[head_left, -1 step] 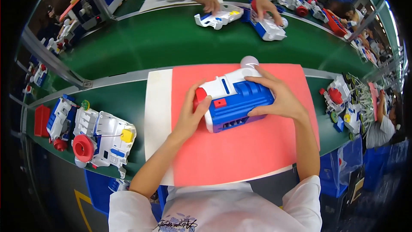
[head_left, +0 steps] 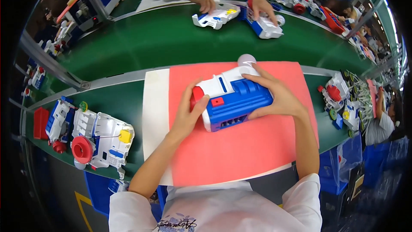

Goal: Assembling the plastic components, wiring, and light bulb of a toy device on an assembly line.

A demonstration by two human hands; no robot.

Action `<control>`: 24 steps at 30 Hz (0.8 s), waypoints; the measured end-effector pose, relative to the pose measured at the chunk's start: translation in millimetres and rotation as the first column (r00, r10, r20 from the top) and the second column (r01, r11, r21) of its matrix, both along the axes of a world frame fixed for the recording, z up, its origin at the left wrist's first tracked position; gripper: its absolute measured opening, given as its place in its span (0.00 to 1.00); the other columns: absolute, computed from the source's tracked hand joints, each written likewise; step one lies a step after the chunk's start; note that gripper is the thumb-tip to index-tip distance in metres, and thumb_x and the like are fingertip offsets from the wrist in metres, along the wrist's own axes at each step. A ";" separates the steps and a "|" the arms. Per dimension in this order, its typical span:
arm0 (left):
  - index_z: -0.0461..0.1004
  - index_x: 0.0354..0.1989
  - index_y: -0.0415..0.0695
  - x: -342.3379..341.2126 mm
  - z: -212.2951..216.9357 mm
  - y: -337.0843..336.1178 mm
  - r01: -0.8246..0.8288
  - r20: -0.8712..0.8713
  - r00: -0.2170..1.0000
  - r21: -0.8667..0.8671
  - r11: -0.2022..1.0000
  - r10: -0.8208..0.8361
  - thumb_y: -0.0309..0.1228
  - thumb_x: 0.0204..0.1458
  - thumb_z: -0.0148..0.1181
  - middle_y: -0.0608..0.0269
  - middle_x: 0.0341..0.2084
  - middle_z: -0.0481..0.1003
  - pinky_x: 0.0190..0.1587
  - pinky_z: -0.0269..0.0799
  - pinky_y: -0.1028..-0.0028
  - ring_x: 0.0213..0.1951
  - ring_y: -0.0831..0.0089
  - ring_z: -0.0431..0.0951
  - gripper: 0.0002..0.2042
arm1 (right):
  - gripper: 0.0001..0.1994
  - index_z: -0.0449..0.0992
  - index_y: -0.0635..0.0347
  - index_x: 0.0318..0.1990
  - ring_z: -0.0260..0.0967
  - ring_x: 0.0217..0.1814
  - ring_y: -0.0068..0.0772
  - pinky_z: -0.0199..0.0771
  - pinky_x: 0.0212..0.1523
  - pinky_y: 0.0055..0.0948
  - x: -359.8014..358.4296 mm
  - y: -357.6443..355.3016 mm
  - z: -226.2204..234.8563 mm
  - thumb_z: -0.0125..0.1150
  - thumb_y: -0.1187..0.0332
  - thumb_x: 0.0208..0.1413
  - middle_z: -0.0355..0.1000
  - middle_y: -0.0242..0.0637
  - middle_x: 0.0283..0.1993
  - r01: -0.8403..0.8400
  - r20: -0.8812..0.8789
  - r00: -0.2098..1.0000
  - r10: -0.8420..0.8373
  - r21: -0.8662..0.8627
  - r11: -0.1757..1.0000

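Blue-and-white toy clasped between left hand and right hand.

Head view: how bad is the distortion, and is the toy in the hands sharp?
Head view: strong fisheye, the belt rail bows and the corners go black; the toy between left hand and right hand is sharp and evenly lit; things near the rim are smeared.

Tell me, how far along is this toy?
The blue and white toy looks closed up, its shells joined on the pink mat. The left hand and right hand press it together. Open white toy halves wait at the left, unassembled.
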State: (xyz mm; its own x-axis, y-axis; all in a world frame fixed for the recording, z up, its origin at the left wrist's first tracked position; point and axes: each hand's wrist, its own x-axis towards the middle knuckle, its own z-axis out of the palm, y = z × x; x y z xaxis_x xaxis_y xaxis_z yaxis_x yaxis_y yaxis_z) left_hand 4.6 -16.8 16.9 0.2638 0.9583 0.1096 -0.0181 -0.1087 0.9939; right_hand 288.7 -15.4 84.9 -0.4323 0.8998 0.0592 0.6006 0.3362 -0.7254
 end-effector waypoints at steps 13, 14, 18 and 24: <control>0.72 0.59 0.50 -12.9 -1.6 -9.3 0.177 -0.381 0.924 0.457 0.872 0.012 0.35 0.39 0.77 0.49 0.72 0.47 0.66 0.63 0.54 0.72 0.49 0.52 0.34 | 0.47 0.69 0.50 0.66 0.49 0.77 0.54 0.55 0.72 0.42 8.2 -6.8 6.4 0.84 0.64 0.31 0.47 0.56 0.76 -0.043 -0.037 0.998 0.045 0.043 0.998; 0.72 0.59 0.50 -10.7 0.1 -9.5 0.186 -0.388 0.922 0.453 0.872 0.004 0.35 0.39 0.77 0.49 0.72 0.47 0.66 0.63 0.54 0.72 0.49 0.52 0.34 | 0.46 0.70 0.50 0.65 0.50 0.77 0.54 0.55 0.72 0.42 9.4 -5.0 6.9 0.84 0.64 0.31 0.49 0.56 0.76 -0.062 -0.020 0.998 0.063 0.039 0.997; 0.73 0.57 0.49 -0.8 1.5 -9.5 0.121 -0.371 0.926 0.470 0.874 0.072 0.34 0.36 0.78 0.49 0.71 0.48 0.67 0.63 0.54 0.71 0.50 0.53 0.34 | 0.45 0.68 0.49 0.66 0.47 0.77 0.61 0.57 0.71 0.43 17.7 2.1 -5.4 0.83 0.57 0.35 0.46 0.62 0.75 -0.088 -0.003 0.996 0.088 0.037 0.995; 0.73 0.57 0.49 -3.9 -6.6 -10.3 0.105 -0.364 0.927 0.484 0.868 0.091 0.34 0.35 0.77 0.49 0.71 0.48 0.68 0.59 0.53 0.71 0.49 0.52 0.35 | 0.45 0.69 0.46 0.66 0.46 0.78 0.52 0.53 0.73 0.46 10.3 -8.8 -41.6 0.82 0.64 0.33 0.45 0.49 0.78 0.046 -0.292 0.956 -0.019 0.086 0.995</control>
State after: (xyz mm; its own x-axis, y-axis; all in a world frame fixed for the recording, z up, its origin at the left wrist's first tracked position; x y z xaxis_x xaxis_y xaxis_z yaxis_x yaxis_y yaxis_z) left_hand 0.7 -27.0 10.3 0.3850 0.8027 0.4555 0.3294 -0.5806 0.7446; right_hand 299.1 -24.2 43.3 -0.3546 0.8982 0.2599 0.3802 0.3925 -0.8375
